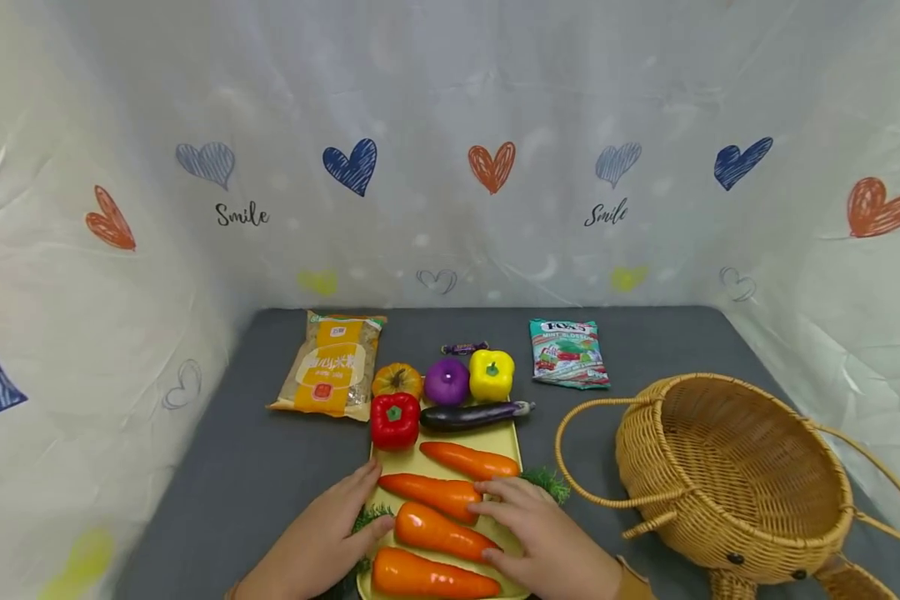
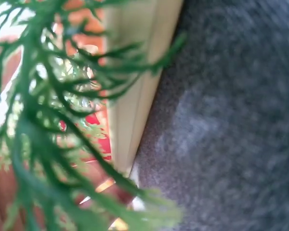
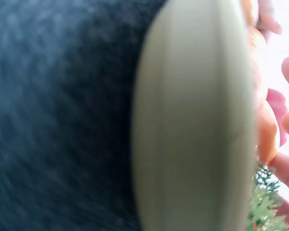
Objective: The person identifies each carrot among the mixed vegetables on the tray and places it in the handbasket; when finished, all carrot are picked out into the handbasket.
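Note:
Several orange carrots lie crosswise on a pale yellow tray. My left hand rests along the tray's left side, fingers extended, thumb near the carrot ends. From the right, my right hand reaches over the tray with spread fingers touching the carrots. Above the carrots are a dark eggplant, a red bell pepper, a small pumpkin, a purple onion and a yellow bell pepper. Green carrot tops partly hide the left hand in the left wrist view.
A wicker basket with looped handles stands at right. Behind the vegetables lie a yellow grain bag, a purple-wrapped candy and a green candy bag. Curtains with printed hearts surround the grey table.

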A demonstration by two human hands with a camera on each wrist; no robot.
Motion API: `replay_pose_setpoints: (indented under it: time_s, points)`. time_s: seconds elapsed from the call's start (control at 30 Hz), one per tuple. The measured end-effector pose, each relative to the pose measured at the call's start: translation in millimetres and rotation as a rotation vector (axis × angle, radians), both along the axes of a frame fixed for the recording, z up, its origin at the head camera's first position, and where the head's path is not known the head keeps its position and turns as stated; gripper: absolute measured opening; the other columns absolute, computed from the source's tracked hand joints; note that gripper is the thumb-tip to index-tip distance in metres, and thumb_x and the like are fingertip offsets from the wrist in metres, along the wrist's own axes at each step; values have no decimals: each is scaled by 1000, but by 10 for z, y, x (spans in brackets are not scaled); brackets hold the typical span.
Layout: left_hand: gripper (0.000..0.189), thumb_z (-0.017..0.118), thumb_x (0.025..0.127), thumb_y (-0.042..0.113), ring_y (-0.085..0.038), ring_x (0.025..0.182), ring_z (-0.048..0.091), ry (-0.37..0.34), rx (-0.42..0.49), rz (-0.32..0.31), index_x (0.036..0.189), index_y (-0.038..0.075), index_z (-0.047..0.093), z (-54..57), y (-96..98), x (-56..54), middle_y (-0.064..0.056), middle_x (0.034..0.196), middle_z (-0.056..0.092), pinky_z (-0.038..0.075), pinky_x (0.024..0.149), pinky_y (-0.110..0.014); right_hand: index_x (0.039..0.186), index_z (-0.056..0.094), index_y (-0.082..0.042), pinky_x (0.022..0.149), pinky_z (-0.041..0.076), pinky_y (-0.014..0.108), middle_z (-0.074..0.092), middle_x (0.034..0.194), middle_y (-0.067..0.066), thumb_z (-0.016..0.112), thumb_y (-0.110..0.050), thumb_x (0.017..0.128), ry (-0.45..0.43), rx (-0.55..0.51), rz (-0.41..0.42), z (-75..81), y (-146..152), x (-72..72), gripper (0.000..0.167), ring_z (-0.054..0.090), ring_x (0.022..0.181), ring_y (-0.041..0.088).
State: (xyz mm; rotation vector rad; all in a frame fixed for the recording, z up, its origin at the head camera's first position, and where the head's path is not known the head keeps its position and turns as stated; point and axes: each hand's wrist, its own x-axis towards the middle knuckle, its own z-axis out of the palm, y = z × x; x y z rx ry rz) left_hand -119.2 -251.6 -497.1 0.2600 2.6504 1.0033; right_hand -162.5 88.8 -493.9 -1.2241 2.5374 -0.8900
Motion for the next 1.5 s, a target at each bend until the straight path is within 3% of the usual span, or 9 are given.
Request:
replay_pose_setpoints:
  time_s: [0.23, 0.4, 0.57, 0.73, 1.03, 1.13, 1.27, 1.37, 1.5]
  points:
    - [77, 50, 113, 51, -42, 156, 29, 12, 80, -2, 166, -1, 33, 29, 25, -77, -21, 171, 30, 27, 121, -66, 129, 71, -36, 91, 49, 46, 61, 134, -14, 83, -31, 97, 135, 1, -75, -27, 4, 67, 34, 55, 115, 14]
    - [74, 50, 113, 49, -42, 156, 29, 24, 80, 26, 165, -2, 35, 12, 9, -40, -22, 170, 31, 25, 122, -64, 111, 71, -34, 78, 53, 34, 65, 107, -22, 86, -37, 94, 106, 7, -114, -14, 4, 46, 23, 59, 94, 4]
    - [71, 50, 114, 46, -40, 156, 30, 21, 80, 56, 164, -3, 37, -9, 9, -2, -22, 169, 33, 25, 123, -62, 98, 71, -35, 72, 51, 30, 60, 94, -26, 88, -49, 88, 95, 34, -104, -1, 4, 32, 23, 56, 87, 1]
    - [73, 47, 114, 49, -42, 157, 28, 1, 83, 63, 164, -3, 36, -14, 6, 2, -22, 170, 31, 24, 123, -64, 86, 76, -38, 63, 43, 21, 50, 82, -25, 92, -46, 84, 117, 43, -72, -5, 2, 39, 18, 47, 76, -3]
    - [72, 44, 115, 49, -42, 157, 27, -11, 69, 66, 165, -1, 34, -19, 10, -21, -21, 171, 29, 24, 122, -67, 93, 83, -35, 62, 41, 17, 47, 86, -22, 94, -47, 79, 179, 79, -48, -23, 5, 19, 22, 44, 75, -3]
    - [70, 45, 116, 46, -42, 157, 28, -1, 66, 62, 166, -1, 33, -29, 9, -13, -22, 171, 30, 24, 122, -66, 89, 76, -35, 63, 43, 21, 48, 85, -22, 93, -49, 81, 134, 77, -72, -23, 11, -9, 24, 45, 74, -1]
    - [68, 46, 116, 42, -43, 156, 29, 19, 73, 50, 168, 1, 29, -20, 8, -4, -22, 170, 31, 25, 121, -67, 87, 58, -29, 57, 39, 25, 46, 76, -17, 83, -56, 91, 6, 64, -190, -12, 6, -40, 37, 42, 63, 3]
    - [67, 47, 116, 39, -44, 155, 30, 33, 85, 34, 168, 1, 28, -2, 3, -7, -23, 170, 31, 25, 121, -68, 99, 58, -24, 52, 37, 26, 46, 70, -15, 77, -57, 96, -68, 54, -281, -6, -18, -44, 39, 41, 55, 4]
    - [66, 48, 116, 37, -45, 155, 31, 48, 91, 18, 168, 0, 29, 13, -3, -11, -24, 169, 33, 26, 120, -68, 133, 67, -19, 51, 40, 28, 51, 73, -16, 77, -60, 95, -83, 83, -315, -9, -40, -44, 57, 46, 57, 5]
